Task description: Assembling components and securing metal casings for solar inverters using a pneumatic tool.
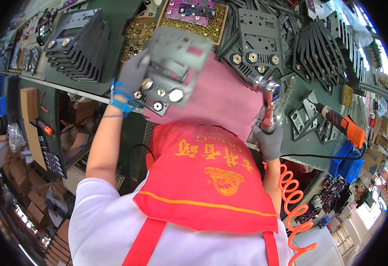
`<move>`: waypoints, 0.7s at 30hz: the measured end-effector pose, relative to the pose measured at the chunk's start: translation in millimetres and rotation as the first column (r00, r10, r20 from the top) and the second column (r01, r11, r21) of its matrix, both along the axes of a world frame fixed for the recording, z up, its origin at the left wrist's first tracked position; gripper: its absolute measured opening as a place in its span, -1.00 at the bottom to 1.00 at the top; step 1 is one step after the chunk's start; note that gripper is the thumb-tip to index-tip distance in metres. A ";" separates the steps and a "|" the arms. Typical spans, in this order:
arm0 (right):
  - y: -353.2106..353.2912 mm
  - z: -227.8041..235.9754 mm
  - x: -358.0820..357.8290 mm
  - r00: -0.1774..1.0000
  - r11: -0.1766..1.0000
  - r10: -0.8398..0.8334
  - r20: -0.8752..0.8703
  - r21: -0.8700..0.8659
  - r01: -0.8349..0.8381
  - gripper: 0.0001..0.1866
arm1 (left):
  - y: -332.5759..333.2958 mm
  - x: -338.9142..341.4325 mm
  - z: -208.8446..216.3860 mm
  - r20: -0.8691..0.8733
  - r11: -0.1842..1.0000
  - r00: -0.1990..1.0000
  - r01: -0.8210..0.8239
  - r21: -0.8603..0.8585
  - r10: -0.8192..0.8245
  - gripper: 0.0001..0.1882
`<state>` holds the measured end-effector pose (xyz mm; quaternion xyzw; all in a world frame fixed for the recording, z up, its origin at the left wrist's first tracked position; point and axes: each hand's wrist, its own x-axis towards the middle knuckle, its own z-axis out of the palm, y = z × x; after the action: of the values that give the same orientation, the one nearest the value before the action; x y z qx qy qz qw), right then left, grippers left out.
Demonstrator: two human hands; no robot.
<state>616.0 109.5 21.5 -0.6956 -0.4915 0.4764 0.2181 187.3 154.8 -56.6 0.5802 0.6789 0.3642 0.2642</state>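
My left hand [134,73], in a grey glove with a blue band at the wrist, is closed on the edge of a grey metal panel [176,51]. The panel is blurred, tilted above the bench's near edge, with cutouts and brass nut fittings along its lower end. My gloved right hand [269,144] wraps round the handle of an air ratchet wrench [269,108], its chrome head pointing away from me. Beneath both lies a pink mat [229,95]. Just past the wrench's head rests a similar panel with fittings [258,35].
Stacked panels [76,48] stand at left. A box of brass parts [218,24] carries purple circuit boards [187,11]. More grey panels [320,53] lean at right, near an orange-and-black power tool [342,124]. A coiled orange hose [291,190] hangs beside my right forearm.
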 end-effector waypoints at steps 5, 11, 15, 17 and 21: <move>20.1 -4.6 9.3 0.994 0.987 -0.106 0.007 -0.119 0.106 -0.84 | -60.6 -44.9 -31.6 -0.135 0.960 0.989 -0.097 -0.263 0.063 -0.64; 59.5 -8.0 32.0 0.969 0.992 -0.117 0.219 -0.027 0.126 -0.79 | -29.9 -13.6 -5.2 -0.699 0.906 0.710 -0.238 -0.351 -0.084 -0.71; 80.6 -26.7 50.0 0.938 0.992 -0.127 0.323 0.033 0.123 -0.70 | 41.6 69.0 24.3 -0.416 1.000 0.909 -0.030 -0.009 0.023 -0.68; 93.2 -20.1 45.7 0.934 0.988 -0.139 0.330 -0.016 0.153 -0.67 | 84.1 120.8 2.2 -0.272 0.959 0.960 0.135 0.251 -0.064 -0.61; 103.9 -30.8 48.4 0.897 0.995 -0.062 0.437 -0.046 0.091 -0.64 | 148.9 224.8 6.6 -0.285 0.996 0.958 -0.020 -0.083 -0.005 -0.61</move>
<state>664.5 213.4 -9.3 -0.8100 -0.4843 0.3158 0.0984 412.1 303.6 -50.1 0.6121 0.7272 0.2484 0.1866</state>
